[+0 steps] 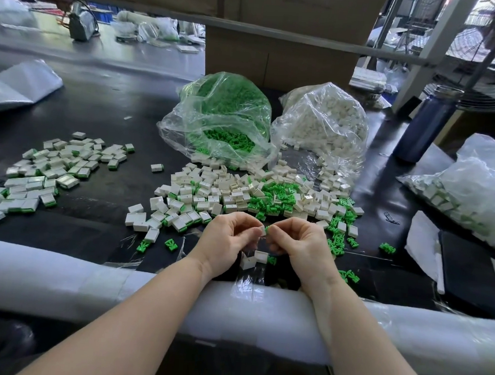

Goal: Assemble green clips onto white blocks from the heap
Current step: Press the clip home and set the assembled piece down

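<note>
Both hands meet just above the table's near edge: the left hand (226, 239) pinches a white block (262, 231), and the right hand (298, 241) pinches a green clip (267, 227) against it, likely to seat it. The heap (248, 193) lies just beyond, within reach.

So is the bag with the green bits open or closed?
Open. The clear plastic bag of green clips lies on its side with its mouth gaping toward the person, and clips show inside the opening and in the heap in front.
</note>
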`<control>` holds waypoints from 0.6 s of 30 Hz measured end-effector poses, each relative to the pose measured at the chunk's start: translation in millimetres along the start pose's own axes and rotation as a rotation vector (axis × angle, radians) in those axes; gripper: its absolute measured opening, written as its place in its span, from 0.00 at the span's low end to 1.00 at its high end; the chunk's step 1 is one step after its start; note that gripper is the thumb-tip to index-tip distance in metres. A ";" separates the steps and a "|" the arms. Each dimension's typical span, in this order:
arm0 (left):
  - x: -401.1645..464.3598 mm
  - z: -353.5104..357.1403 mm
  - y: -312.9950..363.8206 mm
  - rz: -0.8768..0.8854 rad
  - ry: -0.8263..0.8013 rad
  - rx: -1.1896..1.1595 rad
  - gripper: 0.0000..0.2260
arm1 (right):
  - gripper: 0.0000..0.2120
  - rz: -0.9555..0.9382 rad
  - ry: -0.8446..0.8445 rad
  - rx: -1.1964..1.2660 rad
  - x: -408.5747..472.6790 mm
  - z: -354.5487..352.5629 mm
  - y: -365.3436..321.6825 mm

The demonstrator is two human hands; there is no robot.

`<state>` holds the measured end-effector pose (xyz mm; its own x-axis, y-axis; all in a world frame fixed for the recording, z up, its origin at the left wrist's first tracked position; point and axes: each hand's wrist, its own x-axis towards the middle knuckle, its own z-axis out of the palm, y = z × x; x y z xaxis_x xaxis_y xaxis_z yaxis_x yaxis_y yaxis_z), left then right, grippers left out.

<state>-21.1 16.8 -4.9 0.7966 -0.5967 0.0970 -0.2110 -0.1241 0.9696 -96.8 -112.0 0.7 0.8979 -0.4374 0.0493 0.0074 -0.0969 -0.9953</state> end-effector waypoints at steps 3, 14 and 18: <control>-0.4 -1.0 -1.3 -0.037 -0.022 -0.036 0.03 | 0.05 -0.003 -0.015 -0.042 -0.3 1.3 -1.6; -4.3 -0.2 2.9 0.024 -0.026 0.105 0.03 | 0.07 0.018 -0.035 -0.133 1.0 1.6 -1.8; -5.4 -0.6 3.4 0.027 -0.045 0.137 0.03 | 0.07 0.018 -0.070 -0.148 0.6 -0.1 0.0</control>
<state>-25.7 20.1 -2.0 0.7639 -0.6361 0.1090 -0.3096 -0.2130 0.9267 -96.2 -112.4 0.8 0.9259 -0.3773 0.0206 -0.0689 -0.2222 -0.9726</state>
